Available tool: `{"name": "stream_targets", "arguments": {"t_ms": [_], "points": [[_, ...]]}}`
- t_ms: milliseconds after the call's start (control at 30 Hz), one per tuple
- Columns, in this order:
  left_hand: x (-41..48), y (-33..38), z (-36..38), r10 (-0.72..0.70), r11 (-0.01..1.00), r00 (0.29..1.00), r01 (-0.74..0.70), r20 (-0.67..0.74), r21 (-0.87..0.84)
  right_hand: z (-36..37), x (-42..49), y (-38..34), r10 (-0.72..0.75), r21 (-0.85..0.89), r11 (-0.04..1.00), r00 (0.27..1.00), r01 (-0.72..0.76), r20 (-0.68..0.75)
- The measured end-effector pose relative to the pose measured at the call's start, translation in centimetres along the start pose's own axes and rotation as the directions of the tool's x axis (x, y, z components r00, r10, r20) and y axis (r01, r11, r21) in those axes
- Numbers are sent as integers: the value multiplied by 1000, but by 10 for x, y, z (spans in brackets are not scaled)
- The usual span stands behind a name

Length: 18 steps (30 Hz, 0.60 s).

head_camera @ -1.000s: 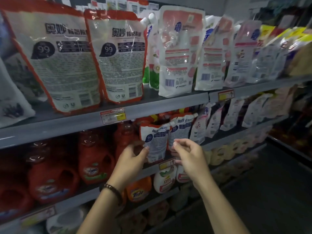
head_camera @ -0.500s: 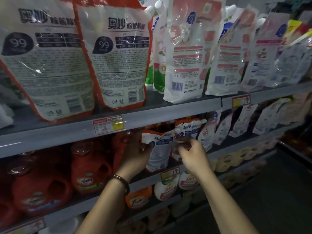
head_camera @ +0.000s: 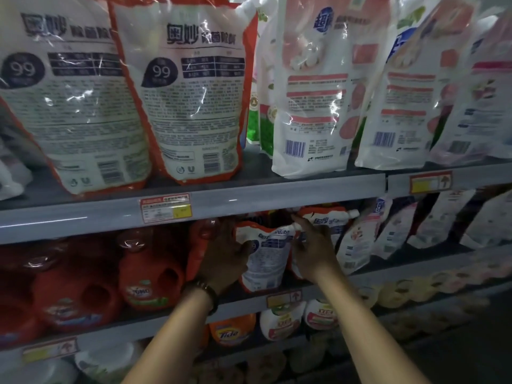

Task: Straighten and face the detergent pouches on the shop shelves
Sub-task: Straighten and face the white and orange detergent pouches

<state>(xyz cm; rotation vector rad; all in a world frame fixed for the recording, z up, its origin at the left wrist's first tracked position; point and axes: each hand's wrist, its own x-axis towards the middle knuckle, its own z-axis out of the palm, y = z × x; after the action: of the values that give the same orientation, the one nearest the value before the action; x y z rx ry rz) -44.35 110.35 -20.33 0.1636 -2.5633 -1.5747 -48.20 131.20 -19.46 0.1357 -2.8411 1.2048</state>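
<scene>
On middle shelf, left hand holds pouch

Pouches — glossy plastic film (crinkled); shelf edge — smooth.

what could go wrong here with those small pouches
The front pouch looks soft; with the left hand working at its left edge, it may slump or twist. The right hand reaches between it and the neighbouring pouch and could knock that one askew.
</scene>
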Motion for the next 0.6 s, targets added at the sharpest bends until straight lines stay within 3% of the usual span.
{"name": "stream_targets", "arguments": {"t_ms": [100, 300, 600], "points": [[-3, 1, 6, -25, 1000, 999, 24, -46, -15, 0, 8, 8, -58, -39, 997, 998, 60, 37], [-12, 16, 13, 34, 945, 983, 28, -183, 325, 2, 16, 22, -141, -47, 989, 989, 143, 43], [-15, 0, 16, 183, 915, 947, -66, -264, 399, 4, 15, 39, -320, -161, 934, 947, 320, 27]]}}
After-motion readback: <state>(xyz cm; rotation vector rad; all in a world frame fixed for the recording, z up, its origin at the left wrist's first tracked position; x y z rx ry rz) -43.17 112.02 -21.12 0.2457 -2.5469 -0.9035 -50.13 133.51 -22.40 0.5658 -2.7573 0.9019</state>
